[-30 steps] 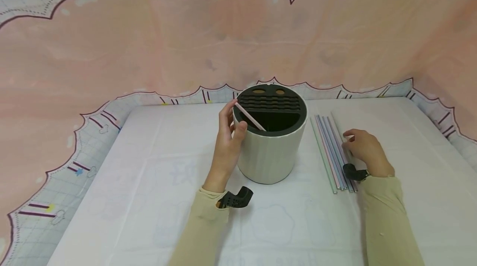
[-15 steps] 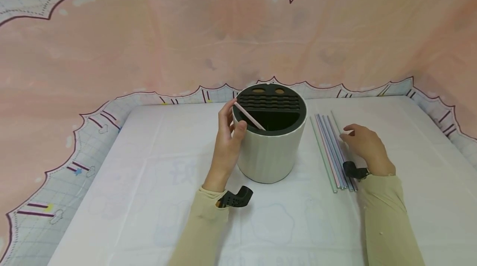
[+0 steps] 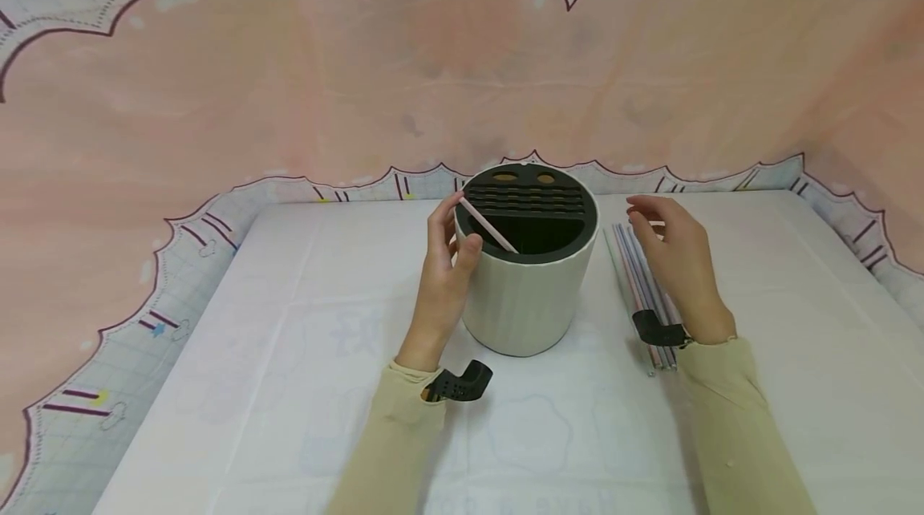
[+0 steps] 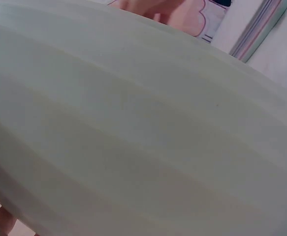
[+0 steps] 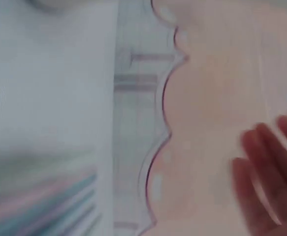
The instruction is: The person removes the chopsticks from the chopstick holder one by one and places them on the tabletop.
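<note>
In the head view, my left hand [image 3: 442,274] holds the left side of a round pale-green holder [image 3: 523,310] with a slotted dark top [image 3: 530,198]. A pink straw [image 3: 487,225] leans in the top's large opening, its upper end beside my left index fingertip. My right hand [image 3: 674,250] hovers over the far part of several thin coloured straws [image 3: 635,274] lying side by side on the table. Its fingers are loosely bent, and no straw shows between them. The right wrist view is blurred, with separated fingers [image 5: 254,196] at lower right.
A white cloth [image 3: 346,403] covers the table. Behind it hangs a peach backdrop [image 3: 404,90] with a scalloped border [image 3: 289,188]. The holder's wall [image 4: 143,118] fills most of the left wrist view.
My right hand has lifted and moved left and away from me, from the right side of the straws to above their far ends. My left hand and the holder stay put.
</note>
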Demonstrator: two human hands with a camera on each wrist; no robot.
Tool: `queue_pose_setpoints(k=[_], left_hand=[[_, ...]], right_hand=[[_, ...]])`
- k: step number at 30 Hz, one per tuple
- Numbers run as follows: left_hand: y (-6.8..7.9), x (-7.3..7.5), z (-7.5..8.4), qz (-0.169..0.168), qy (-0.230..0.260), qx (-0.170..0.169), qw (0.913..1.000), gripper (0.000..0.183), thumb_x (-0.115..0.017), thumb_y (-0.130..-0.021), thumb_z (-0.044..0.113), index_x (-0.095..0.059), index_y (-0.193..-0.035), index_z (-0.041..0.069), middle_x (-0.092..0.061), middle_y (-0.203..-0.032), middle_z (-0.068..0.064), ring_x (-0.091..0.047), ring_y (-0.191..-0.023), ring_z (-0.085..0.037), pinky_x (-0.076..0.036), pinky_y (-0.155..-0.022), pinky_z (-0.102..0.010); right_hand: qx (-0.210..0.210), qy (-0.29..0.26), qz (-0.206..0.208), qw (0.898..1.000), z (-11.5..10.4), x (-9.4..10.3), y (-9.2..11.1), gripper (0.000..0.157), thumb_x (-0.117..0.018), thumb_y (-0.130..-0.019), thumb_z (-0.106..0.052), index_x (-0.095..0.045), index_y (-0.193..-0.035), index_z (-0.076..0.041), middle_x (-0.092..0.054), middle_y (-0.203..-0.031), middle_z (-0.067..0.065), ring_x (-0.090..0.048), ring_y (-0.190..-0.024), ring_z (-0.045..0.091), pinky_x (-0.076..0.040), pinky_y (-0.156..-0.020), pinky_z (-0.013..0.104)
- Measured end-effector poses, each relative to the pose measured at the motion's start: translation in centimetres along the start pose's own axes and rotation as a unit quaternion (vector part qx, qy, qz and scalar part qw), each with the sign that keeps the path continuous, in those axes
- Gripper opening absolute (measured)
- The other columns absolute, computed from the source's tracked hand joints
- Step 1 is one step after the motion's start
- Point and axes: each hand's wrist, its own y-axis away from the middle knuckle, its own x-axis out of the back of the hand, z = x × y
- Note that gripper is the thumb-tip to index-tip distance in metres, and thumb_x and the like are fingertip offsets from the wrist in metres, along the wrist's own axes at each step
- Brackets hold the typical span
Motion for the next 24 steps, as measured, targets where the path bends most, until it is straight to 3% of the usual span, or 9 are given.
queue_pose_setpoints(k=[6, 9, 16, 20, 24], left_hand=[[-0.1, -0.2, 0.0, -0.004, 0.005, -0.005, 1.0, 0.065, -0.042, -0.077, 0.069, -0.023, -0.133, 0.042, -0.025, -0.139, 0.016, -0.023, -0.128, -0.007, -0.023, -0.101, -0.042], [-0.1, -0.3, 0.0, -0.005, 0.005, -0.003, 1.0, 0.065, -0.042, -0.077, 0.07, -0.023, -0.133, 0.043, -0.025, -0.139, 0.017, -0.023, -0.128, -0.007, -0.023, -0.101, -0.042], [-0.1, -0.2, 0.0, -0.004, -0.003, -0.009, 0.9999, 0.065, -0.041, -0.077, 0.07, -0.023, -0.133, 0.042, -0.026, -0.139, 0.017, -0.023, -0.128, -0.007, -0.023, -0.101, -0.042], [0.0, 0.0, 0.0, -0.003, -0.004, -0.014, 0.9999, 0.065, -0.04, -0.077, 0.07, -0.023, -0.133, 0.042, -0.027, -0.138, 0.017, -0.024, -0.128, -0.005, -0.024, -0.101, -0.041], [0.0, 0.1, 0.1, -0.004, 0.0, -0.014, 0.9999, 0.066, -0.04, -0.077, 0.07, -0.023, -0.133, 0.042, -0.028, -0.138, 0.017, -0.024, -0.128, -0.005, -0.024, -0.101, -0.041]], right_hand=[[0.081, -0.059, 0.094, 0.991, -2.8, -1.1, 0.0, 0.021, -0.051, -0.091, -0.012, -0.062, -0.107, -0.006, -0.061, -0.1, 0.004, -0.054, -0.094, 0.015, -0.04, -0.083, 0.015], [0.117, -0.083, 0.11, 0.984, -4.2, -1.3, 0.2, 0.019, -0.052, -0.088, -0.005, -0.063, -0.103, -0.003, -0.06, -0.1, 0.007, -0.054, -0.095, 0.017, -0.04, -0.085, 0.018], [0.184, -0.115, 0.112, 0.97, -7.7, -1.2, 1.0, 0.017, -0.056, -0.084, -0.001, -0.063, -0.099, 0.001, -0.059, -0.102, 0.011, -0.052, -0.1, 0.021, -0.038, -0.092, 0.029], [0.239, -0.137, 0.087, 0.957, -8.9, -1.6, 1.4, 0.019, -0.056, -0.086, -0.01, -0.063, -0.1, -0.001, -0.059, -0.104, 0.008, -0.052, -0.1, 0.021, -0.039, -0.091, 0.03], [0.297, -0.117, 0.059, 0.946, -9.8, -2.5, 1.8, 0.024, -0.052, -0.089, -0.019, -0.064, -0.101, -0.003, -0.061, -0.101, 0.006, -0.054, -0.095, 0.02, -0.041, -0.085, 0.029]])
